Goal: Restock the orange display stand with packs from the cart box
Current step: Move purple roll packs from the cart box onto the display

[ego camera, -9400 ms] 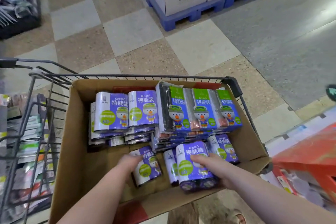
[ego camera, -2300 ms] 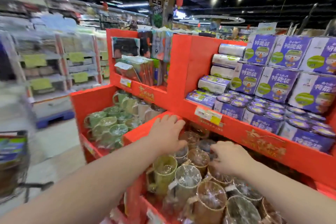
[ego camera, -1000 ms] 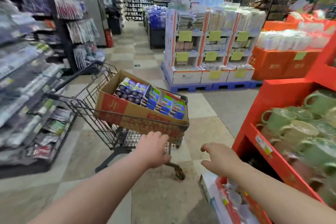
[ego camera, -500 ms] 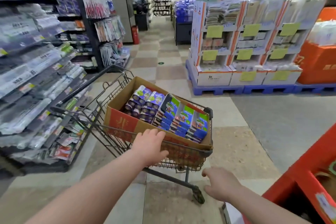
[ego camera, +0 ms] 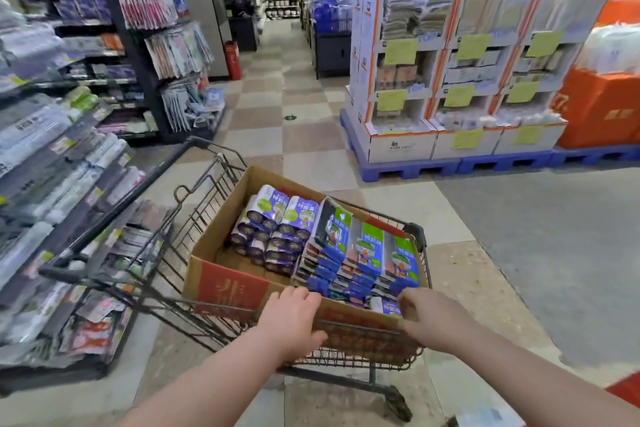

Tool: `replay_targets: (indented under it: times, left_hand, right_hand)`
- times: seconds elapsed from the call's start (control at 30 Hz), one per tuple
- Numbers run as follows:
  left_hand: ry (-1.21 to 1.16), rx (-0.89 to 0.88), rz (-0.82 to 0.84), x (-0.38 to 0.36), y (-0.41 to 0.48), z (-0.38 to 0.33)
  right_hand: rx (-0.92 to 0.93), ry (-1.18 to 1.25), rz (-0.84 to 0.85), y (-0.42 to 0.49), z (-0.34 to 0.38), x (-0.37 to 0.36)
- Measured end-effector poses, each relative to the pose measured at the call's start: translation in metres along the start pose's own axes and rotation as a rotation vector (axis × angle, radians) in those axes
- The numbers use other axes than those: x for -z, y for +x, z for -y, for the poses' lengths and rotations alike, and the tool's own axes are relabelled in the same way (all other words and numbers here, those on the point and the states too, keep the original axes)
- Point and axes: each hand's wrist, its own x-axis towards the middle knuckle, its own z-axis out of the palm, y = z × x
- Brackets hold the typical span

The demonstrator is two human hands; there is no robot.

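Wire cart (ego camera: pixel 114 215) stood angled at the left, with the box (ego camera: pixel 228 288) wedged in its basket so nothing slid. Purple rolled packs (ego camera: pixel 273 229) lay stacked at the box's far left. The left hand (ego camera: pixel 291 315) hooked its fingers over the near wall, thumb outside, likely steadying it. Flat packs (ego camera: pixel 363 260) stood in rows on the right, easy to lift. The right hand (ego camera: pixel 429 319) reached in beside them, fingertips hidden, so its grasp was impossible to call. The orange stand (ego camera: pixel 628 393) barely peeked in, near right.

Checkered tile floor (ego camera: pixel 304 135) carries wire cart (ego camera: pixel 162 270), lower centre, and blue pallets (ego camera: pixel 502 163), right of centre. Cardboard box (ego camera: pixel 228 284) sits in cart basket; purple packs (ego camera: pixel 346 250) stacked inside, mostly right side.
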Motion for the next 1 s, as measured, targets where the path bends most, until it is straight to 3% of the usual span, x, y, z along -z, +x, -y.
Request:
replay_targets:
  times: [0.23, 0.47, 1.0]
  left_hand:
    - [0.031, -0.09, 0.039, 0.004, 0.07, 0.058]
    - [0.011, -0.133, 0.158, -0.009, 0.131, 0.064]
    - [-0.088, 0.145, 0.557, -0.078, 0.23, 0.054]
  right_hand:
    - [-0.15, 0.056, 0.021, 0.06, 0.012, -0.005]
    - [-0.281, 0.132, 0.157, 0.1, -0.016, -0.029]
    - [-0.362, 0.343, 0.594, 0.226, -0.095, -0.138]
